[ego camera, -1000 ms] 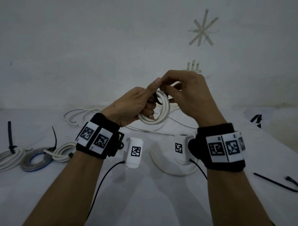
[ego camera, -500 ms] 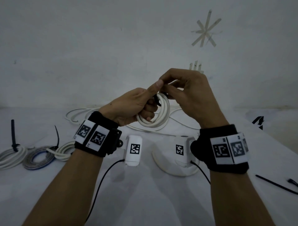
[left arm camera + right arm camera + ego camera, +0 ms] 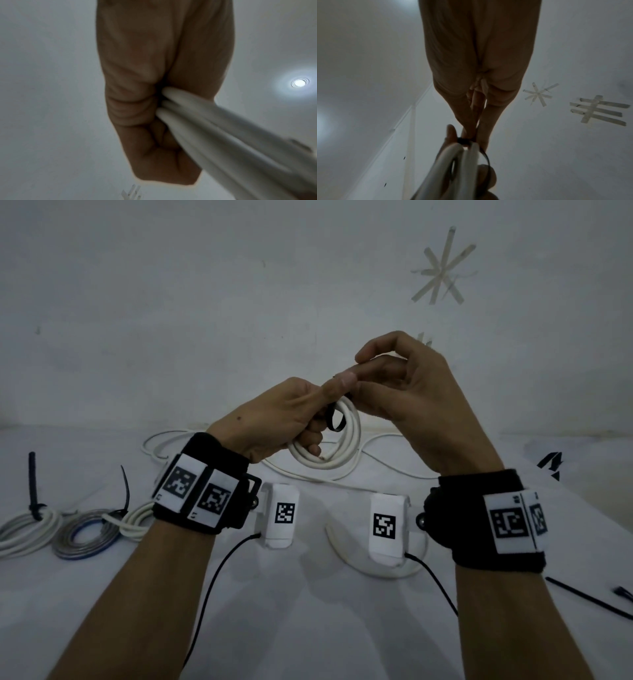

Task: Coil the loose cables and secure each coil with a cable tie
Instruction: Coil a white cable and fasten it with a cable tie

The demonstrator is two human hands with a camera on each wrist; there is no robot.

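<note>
Head view: left hand (image 3: 274, 419) grips white coil (image 3: 337, 453); right hand (image 3: 407, 392) pinches black tie (image 3: 334, 422).

coil (image 3: 342, 455): white | tie (image 3: 334, 421): black | side coil (image 3: 85, 537): grey, seemingly blue-edged | wristbands (image 3: 205, 501): black, checkered tags

Smooth white plastic-sheathed cable coil (image 3: 346, 440); thin glossy black plastic cable tie (image 3: 334, 422).

Four cable coils (image 3: 329, 446), four black ties (image 3: 334, 421), two hands (image 3: 281, 419).
</note>
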